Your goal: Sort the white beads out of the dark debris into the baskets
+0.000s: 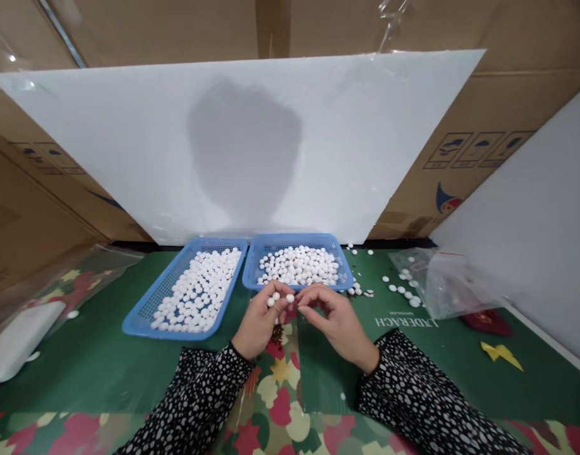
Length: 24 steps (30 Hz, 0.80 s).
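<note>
My left hand (264, 316) is closed around a few small white balls (273, 299), which show between its fingers and thumb. Close beside it, my right hand (332, 318) has thumb and fingertips pinched together; whatever is between them is too small to make out. Just beyond both hands stands a blue mesh basket (297, 239) holding many white balls with brown specks among them. To the left, a longer blue basket (133, 324) contains white balls spread in a layer. Below my left hand lies a small heap of reddish-brown bits (277, 337).
Loose white balls (402, 290) lie at the right near a clear plastic bag (448, 284). A dark red item (486, 322) and yellow scraps (501, 354) are farther right. At the far left lie a white board (22, 338) and another plastic bag (95, 272). Cardboard walls (318, 28) enclose the back.
</note>
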{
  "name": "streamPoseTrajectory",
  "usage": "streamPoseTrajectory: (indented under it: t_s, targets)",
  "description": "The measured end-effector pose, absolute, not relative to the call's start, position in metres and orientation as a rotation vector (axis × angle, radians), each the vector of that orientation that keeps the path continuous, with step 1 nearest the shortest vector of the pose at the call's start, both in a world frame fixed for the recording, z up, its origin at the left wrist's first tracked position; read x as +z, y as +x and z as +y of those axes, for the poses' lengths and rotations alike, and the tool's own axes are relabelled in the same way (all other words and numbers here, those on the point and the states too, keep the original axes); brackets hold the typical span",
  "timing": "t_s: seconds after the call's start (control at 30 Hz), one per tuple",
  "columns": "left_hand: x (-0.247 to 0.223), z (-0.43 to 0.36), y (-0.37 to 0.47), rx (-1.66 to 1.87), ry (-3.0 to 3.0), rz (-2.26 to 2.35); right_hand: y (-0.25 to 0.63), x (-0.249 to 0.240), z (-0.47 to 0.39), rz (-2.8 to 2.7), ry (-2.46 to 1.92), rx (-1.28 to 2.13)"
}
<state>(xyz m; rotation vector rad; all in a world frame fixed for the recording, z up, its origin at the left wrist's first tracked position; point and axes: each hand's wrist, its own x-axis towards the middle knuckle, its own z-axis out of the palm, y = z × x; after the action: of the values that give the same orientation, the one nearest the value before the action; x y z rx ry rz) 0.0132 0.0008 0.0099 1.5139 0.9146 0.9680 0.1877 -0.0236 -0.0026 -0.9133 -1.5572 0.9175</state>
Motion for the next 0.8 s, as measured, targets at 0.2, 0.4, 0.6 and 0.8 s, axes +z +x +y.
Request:
streamPoseTrajectory:
  t_s: [0.2,0.4,0.6,0.8]
  targets:
    - [0.0092,-0.0026,0.0152,0.965,1.570,0.910,0.1850,-0.0075,-0.0230,-1.515,-0.924,0.940]
    - [0.0080,-0.0045,0.0157,0.945,1.554,0.927,0.1847,-0.0097,-0.0233,-1.472,-0.921,0.984]
    - [0.0060,-0.0034,0.0114,0.924,1.613,0.891,0.1864,-0.0072,-0.0230,-1.418,-0.881,1.174]
    - [0.0008,-0.0038,0.0097,0.889,1.639,0.875,0.1850,-0.0070,-0.0257,-1.353,-0.901,1.216]
